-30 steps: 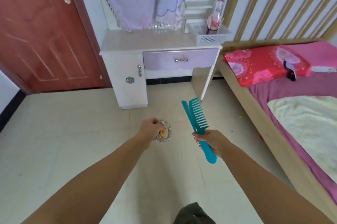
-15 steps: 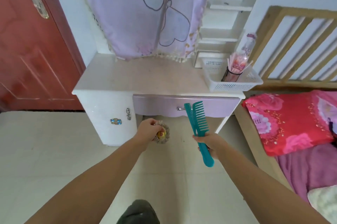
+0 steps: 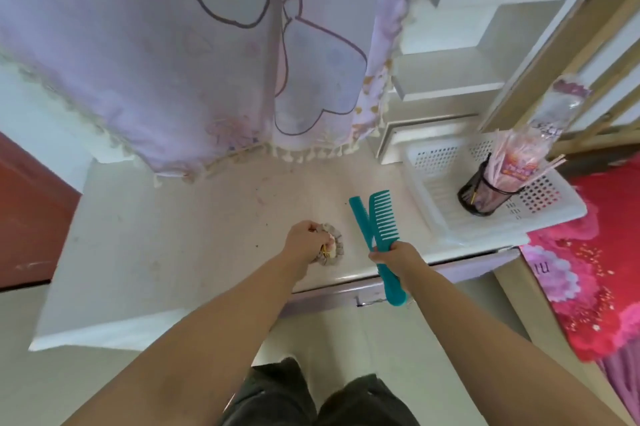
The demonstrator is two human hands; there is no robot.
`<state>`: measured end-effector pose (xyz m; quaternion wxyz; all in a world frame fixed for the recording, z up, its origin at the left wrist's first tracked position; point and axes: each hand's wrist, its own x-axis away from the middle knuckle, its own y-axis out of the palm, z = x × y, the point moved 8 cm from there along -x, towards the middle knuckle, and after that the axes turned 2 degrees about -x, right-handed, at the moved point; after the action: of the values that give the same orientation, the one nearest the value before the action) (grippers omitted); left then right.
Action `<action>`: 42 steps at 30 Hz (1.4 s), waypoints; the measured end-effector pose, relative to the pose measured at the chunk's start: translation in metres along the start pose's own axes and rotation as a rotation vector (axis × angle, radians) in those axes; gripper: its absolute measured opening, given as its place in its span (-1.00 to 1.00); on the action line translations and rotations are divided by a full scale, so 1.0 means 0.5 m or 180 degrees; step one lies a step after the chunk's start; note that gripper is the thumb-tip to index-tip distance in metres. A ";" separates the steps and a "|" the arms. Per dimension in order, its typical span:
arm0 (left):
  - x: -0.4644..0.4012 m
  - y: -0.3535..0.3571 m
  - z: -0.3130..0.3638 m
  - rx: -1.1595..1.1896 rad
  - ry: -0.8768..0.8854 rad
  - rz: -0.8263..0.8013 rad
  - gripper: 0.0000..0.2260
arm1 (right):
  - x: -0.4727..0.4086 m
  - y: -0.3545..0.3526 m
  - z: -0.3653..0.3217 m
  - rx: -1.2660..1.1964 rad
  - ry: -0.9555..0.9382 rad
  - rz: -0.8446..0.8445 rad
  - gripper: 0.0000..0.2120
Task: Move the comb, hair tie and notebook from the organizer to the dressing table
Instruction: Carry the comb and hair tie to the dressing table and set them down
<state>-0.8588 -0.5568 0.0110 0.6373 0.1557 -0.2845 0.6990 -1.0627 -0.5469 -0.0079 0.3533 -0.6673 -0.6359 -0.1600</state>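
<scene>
My left hand [image 3: 304,240] is closed around a grey ruffled hair tie [image 3: 333,245], held low over the white dressing table top [image 3: 166,245]; I cannot tell if it touches the surface. My right hand [image 3: 394,257] grips the handles of two teal combs [image 3: 375,221], a fine one and a wide-toothed one, their teeth pointing up and away above the table's front right part. No notebook is in view.
A white perforated basket [image 3: 446,193] sits on the table's right end, holding a black mesh cup [image 3: 481,197] with wrapped sticks. A lilac fringed cloth [image 3: 194,55] hangs over the back. White shelves [image 3: 460,79] rise behind; a bed with a red pillow [image 3: 595,273] is at right.
I have walked up to the dressing table. Both hands, carrying the hair tie and combs, went from over the floor to above the table top.
</scene>
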 end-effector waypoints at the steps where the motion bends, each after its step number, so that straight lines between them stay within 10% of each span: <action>1: -0.026 0.010 0.011 0.0002 -0.0048 -0.0056 -0.90 | -0.020 0.004 -0.010 0.0023 0.0056 0.0013 -0.85; 13: -0.130 -0.010 -0.010 -0.0431 0.0175 0.0505 -0.87 | -0.140 0.015 -0.046 0.0562 -0.0006 0.0090 -0.81; 18: -0.129 -0.058 -0.006 -0.2064 0.0744 0.0875 -0.59 | -0.155 -0.031 -0.061 0.0809 -0.0236 0.0355 -0.85; 23: -0.128 -0.079 -0.068 -0.3592 0.0927 0.0532 -0.52 | -0.156 -0.027 -0.074 0.1513 -0.0508 0.0398 -0.89; 34: -0.136 -0.072 -0.037 -0.3981 0.0951 0.0251 -0.52 | -0.082 -0.038 -0.060 0.1576 -0.0583 0.0925 -0.70; 42: 0.015 0.135 0.120 -0.4206 0.3430 -0.0569 -0.58 | 0.204 -0.108 0.094 0.1809 -0.0313 0.2605 -0.63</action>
<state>-0.9345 -0.5882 0.0491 0.6982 -0.5792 -0.2785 0.3155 -1.1112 -0.4433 0.0414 0.5246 -0.7461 -0.3563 0.2029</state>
